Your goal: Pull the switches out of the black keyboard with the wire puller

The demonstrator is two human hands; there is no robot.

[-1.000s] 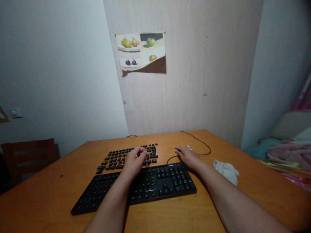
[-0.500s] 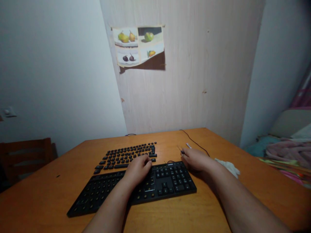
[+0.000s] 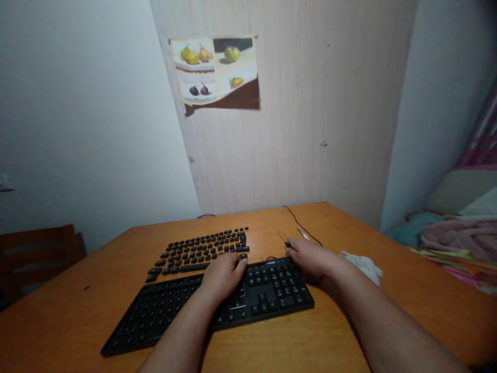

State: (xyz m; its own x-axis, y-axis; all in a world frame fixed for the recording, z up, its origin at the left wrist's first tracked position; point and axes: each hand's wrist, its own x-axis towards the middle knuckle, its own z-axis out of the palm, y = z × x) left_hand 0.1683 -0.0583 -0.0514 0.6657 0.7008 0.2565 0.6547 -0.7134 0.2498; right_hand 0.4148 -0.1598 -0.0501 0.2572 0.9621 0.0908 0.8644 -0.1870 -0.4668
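A black keyboard lies on the table; its number pad keeps its keys, while most of the left part shows bare key posts. My left hand rests over the keyboard's upper middle, fingers curled, its thumb close to a loose keycap on the table. What those fingers hold, if anything, is hidden. To the right of the keyboard, my right hand is closed on a wire keycap puller, its thin wire loops pointing up and left. Behind the keyboard lie several removed keycaps, laid out in rows.
A white cloth lies right of my right arm. Behind that hand are a slim white tool and a dark cable. One small dark piece sits on the left of the table. The wall stands behind the table's far edge.
The view has shifted slightly. My left hand has moved a little right and toward me over the keyboard. My right hand still grips the puller in much the same place.
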